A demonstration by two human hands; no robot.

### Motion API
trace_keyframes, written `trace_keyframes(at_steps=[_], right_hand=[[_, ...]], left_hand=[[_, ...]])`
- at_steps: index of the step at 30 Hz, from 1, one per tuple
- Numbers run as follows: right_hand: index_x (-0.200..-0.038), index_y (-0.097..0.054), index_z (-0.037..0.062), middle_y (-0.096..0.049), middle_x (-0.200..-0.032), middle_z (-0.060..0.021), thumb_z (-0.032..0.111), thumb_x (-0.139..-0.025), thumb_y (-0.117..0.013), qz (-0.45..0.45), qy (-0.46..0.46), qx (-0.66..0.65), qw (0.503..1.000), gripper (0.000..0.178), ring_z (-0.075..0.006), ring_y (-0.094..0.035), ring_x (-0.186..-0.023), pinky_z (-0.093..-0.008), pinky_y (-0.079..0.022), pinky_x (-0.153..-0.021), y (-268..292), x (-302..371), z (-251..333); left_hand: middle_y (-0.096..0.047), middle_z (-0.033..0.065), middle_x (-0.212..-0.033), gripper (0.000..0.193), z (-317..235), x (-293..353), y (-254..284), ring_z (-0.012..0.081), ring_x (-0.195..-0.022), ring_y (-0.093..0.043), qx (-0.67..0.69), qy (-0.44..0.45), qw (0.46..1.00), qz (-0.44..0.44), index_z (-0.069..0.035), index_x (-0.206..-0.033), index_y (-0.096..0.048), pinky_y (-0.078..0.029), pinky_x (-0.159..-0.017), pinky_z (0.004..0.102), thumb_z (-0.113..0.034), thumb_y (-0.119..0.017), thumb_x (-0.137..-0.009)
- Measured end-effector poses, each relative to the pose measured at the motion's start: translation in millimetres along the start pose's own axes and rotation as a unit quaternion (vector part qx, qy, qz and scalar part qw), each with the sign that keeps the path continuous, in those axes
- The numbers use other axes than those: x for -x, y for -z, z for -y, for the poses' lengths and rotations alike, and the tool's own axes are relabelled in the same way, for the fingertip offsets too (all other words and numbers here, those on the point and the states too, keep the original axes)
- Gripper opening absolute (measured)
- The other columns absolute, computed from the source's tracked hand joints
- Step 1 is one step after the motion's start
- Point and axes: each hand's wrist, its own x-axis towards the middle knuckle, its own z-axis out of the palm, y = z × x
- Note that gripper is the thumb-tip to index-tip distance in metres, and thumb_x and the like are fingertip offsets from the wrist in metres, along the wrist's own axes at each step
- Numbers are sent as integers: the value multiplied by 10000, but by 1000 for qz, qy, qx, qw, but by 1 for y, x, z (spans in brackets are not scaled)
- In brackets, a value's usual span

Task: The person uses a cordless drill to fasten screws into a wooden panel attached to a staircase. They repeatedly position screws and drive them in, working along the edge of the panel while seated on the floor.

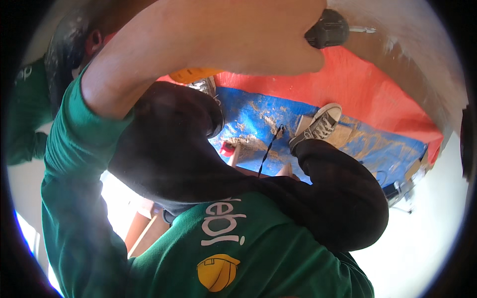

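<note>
My left hand reaches across the top of the view, its forearm coming in from the left out of a green sleeve. It is closed around a power drill, most of which the hand hides. What shows is the black chuck with a thin metal bit pointing right, toward a brown surface with pale scuffs. An orange part peeks out under the wrist; whether it belongs to the drill I cannot tell. My right hand is out of sight.
A red sheet and a blue tarp strewn with shavings lie below. My sneakers rest there. Between my legs are a red-ended wooden piece and a dark twisted cord. Another person in green is close at left.
</note>
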Motion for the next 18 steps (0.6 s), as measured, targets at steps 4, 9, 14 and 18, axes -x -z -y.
trace_keyframes(at_steps=[4,9,14,18], right_hand=[[-1200,-789,43,-788,-1102,-158,332,-1052,-657,-33,-34,-28,998,350,-308,-763,-1027,-470,-641,-789,-18,30,-35],[-1194,-803,49,-801,-1096,-158,338,-1051,-661,-88,-83,-85,989,352,-305,-775,-1018,-467,-654,-763,-73,63,-84],[-1188,-817,55,-815,-1090,-159,345,-1051,-665,-5,-97,-184,978,355,-303,-787,-1009,-465,-667,-738,-153,50,-122],[-1183,-829,60,-825,-1085,-159,350,-1050,-668,-34,-144,-322,935,357,-302,-797,-1002,-463,-677,-718,-154,41,-184]], left_hand=[[-726,261,-1112,552,22,-24,-57,420,-1013,-712,-55,-144,957,-247,45,-1276,-691,-567,-919,482,-336,-803,-892],[-713,155,-1066,592,54,-31,-59,259,-993,-665,-7,-141,973,-181,56,-1365,-636,-542,-962,398,-276,-834,-918],[-645,43,-1028,432,21,-26,-68,162,-936,-637,-10,-57,985,-165,34,-1306,-603,-543,-847,338,-206,-787,-998],[-605,16,-960,262,22,-28,-74,118,-857,-614,31,-111,982,-146,-32,-1160,-604,-521,-755,305,-168,-765,-1005]])
